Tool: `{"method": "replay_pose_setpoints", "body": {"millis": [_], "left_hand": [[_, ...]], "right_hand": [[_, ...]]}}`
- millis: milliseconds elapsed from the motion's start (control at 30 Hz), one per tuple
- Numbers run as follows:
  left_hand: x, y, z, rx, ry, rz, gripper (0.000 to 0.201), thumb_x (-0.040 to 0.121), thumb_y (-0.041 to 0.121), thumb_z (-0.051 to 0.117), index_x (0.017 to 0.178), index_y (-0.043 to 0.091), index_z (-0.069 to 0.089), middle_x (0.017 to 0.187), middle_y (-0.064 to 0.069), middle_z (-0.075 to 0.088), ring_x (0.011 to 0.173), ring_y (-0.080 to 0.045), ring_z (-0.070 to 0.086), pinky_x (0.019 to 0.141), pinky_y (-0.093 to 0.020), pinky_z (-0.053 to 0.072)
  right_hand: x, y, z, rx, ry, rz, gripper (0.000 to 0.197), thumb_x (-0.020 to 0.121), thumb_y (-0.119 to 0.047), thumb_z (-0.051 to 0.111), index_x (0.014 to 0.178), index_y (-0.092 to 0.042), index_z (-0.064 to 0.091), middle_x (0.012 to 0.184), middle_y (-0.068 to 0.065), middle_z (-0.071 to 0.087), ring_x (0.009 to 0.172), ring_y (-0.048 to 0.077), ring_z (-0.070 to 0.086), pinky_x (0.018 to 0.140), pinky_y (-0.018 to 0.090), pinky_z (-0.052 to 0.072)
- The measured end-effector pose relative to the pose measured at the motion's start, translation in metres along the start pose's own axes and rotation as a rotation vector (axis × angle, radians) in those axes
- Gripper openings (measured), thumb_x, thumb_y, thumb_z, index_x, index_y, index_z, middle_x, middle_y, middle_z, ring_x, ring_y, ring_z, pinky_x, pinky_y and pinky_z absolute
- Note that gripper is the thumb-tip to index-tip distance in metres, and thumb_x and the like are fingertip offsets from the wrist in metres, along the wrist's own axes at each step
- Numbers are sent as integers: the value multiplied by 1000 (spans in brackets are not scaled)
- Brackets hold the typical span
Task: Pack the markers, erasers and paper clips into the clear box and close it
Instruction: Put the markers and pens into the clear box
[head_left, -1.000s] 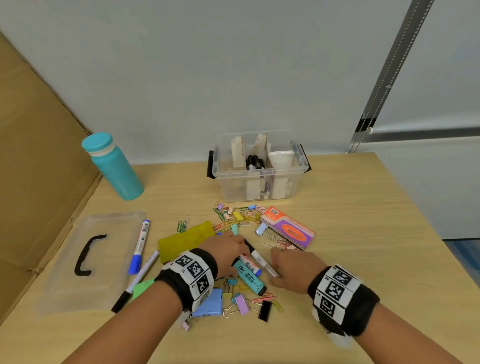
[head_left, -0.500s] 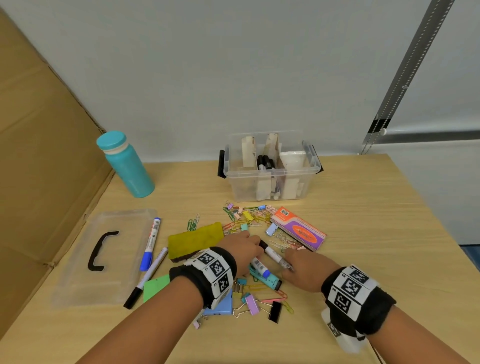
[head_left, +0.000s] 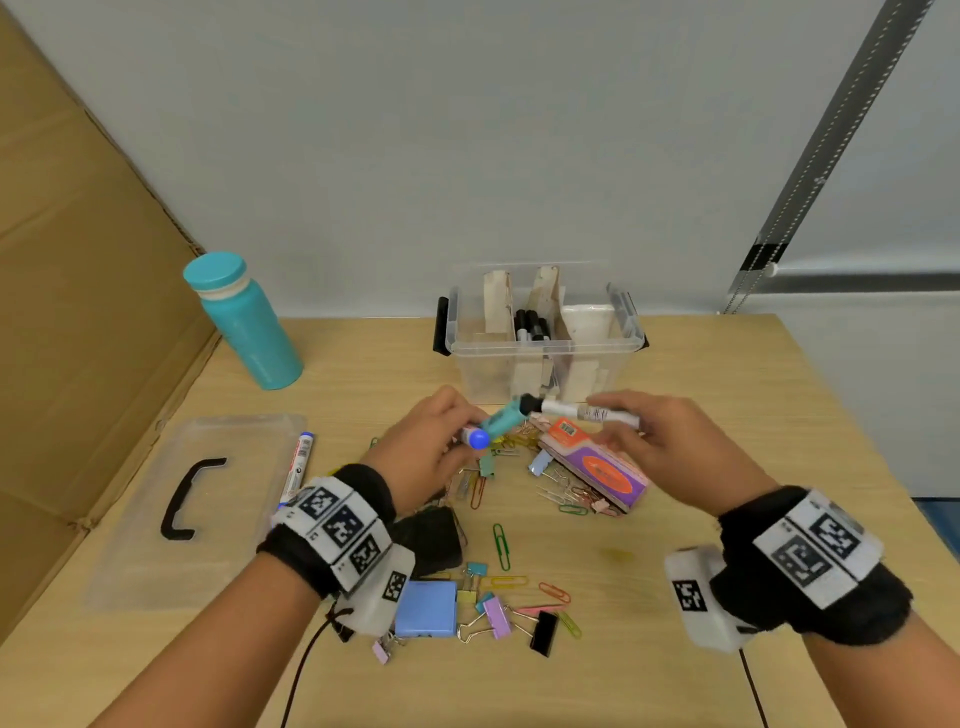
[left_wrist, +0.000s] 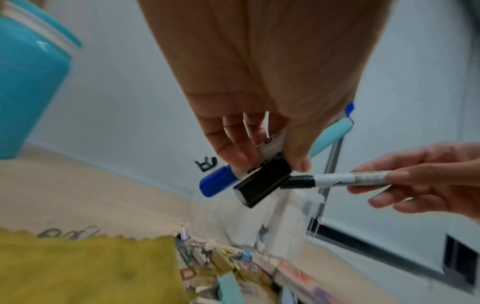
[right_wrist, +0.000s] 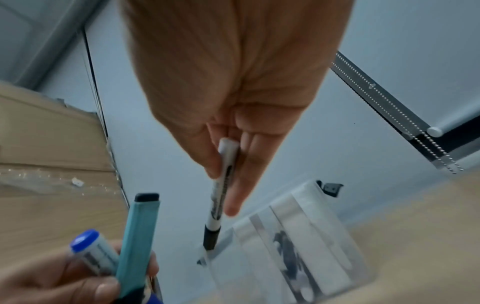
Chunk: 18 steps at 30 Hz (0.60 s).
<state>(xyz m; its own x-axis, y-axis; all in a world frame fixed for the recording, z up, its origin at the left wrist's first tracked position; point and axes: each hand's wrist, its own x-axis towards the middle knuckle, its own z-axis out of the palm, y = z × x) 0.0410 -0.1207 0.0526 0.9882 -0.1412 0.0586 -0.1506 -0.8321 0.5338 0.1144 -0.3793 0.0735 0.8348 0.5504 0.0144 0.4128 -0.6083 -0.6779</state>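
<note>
The left hand (head_left: 423, 452) is raised over the table, its fingers curled round two pens held side by side: a teal highlighter with a black cap (head_left: 503, 420) and a white marker with a blue cap (left_wrist: 217, 184). The right hand (head_left: 670, 447) pinches a slim white marker with a black cap (head_left: 582, 410) between thumb and fingers, roughly level, its black cap almost meeting the highlighter's black end. Both hands hover just in front of the clear plastic box with black latches (head_left: 618, 358), which stands open near the far edge of the light wooden table (head_left: 675, 571); black-capped markers (head_left: 531, 325) already stand in its middle compartment between pale dividers. Under the hands lie loose coloured paper clips (head_left: 501, 545), pastel binder clips (head_left: 493, 616), an orange and purple flat carton (head_left: 597, 470), a yellow felt eraser (left_wrist: 85, 269) and a light blue square eraser (head_left: 426, 608). To the left, the clear lid with a black handle (head_left: 192, 499) lies flat, another blue-capped marker (head_left: 298, 462) against its edge. A teal bottle (head_left: 244, 322) stands further back.
</note>
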Motion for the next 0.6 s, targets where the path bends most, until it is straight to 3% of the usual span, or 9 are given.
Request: {"method": "replay_pose_setpoints", "body": {"millis": [133, 267, 367, 433, 533, 600], "left_hand": [[4, -20, -11, -144, 133, -46, 24, 91, 18, 57, 114, 21, 57, 105, 7, 45, 87, -7, 54, 73, -9, 42], [8, -32, -11, -179, 171, -76, 26, 91, 21, 57, 117, 18, 58, 104, 3, 46, 86, -14, 57, 73, -13, 46], [8, -34, -10, -174, 162, -77, 25, 92, 21, 56, 117, 19, 57, 105, 4, 45, 88, -14, 57, 78, -22, 50], [7, -34, -9, -161, 156, -82, 26, 92, 21, 55, 118, 18, 57, 106, 4, 45, 88, -14, 56, 79, -25, 51], [7, -35, -9, -156, 153, -93, 28, 93, 21, 55, 120, 18, 56, 107, 3, 45, 89, -13, 56, 80, -26, 51], [6, -36, -9, -158, 152, -97, 28, 93, 22, 55, 120, 19, 56, 107, 4, 45, 88, -13, 55, 80, -25, 51]], "right_hand": [[22, -21, -14, 236, 277, -34, 22, 90, -16, 60, 112, -18, 64, 93, -1, 72, 79, 3, 70, 74, 26, 59], [61, -32, -10, -6, 445, -114, 24, 92, -20, 59, 114, -13, 66, 94, 3, 73, 82, 11, 69, 79, 30, 56], [94, -37, -1, -281, 386, -126, 28, 95, -13, 52, 121, -11, 62, 106, 8, 70, 89, 19, 67, 86, 30, 51], [117, -40, 7, -436, 286, -113, 24, 95, -7, 49, 115, -9, 63, 104, 12, 68, 88, 23, 66, 87, 33, 50], [140, -47, 15, -690, 128, -61, 19, 93, -3, 49, 107, -6, 62, 98, 13, 66, 84, 26, 65, 77, 34, 54], [148, -53, 18, -858, 93, -59, 22, 92, 0, 48, 106, -6, 64, 96, 12, 66, 85, 27, 66, 68, 33, 50]]}}
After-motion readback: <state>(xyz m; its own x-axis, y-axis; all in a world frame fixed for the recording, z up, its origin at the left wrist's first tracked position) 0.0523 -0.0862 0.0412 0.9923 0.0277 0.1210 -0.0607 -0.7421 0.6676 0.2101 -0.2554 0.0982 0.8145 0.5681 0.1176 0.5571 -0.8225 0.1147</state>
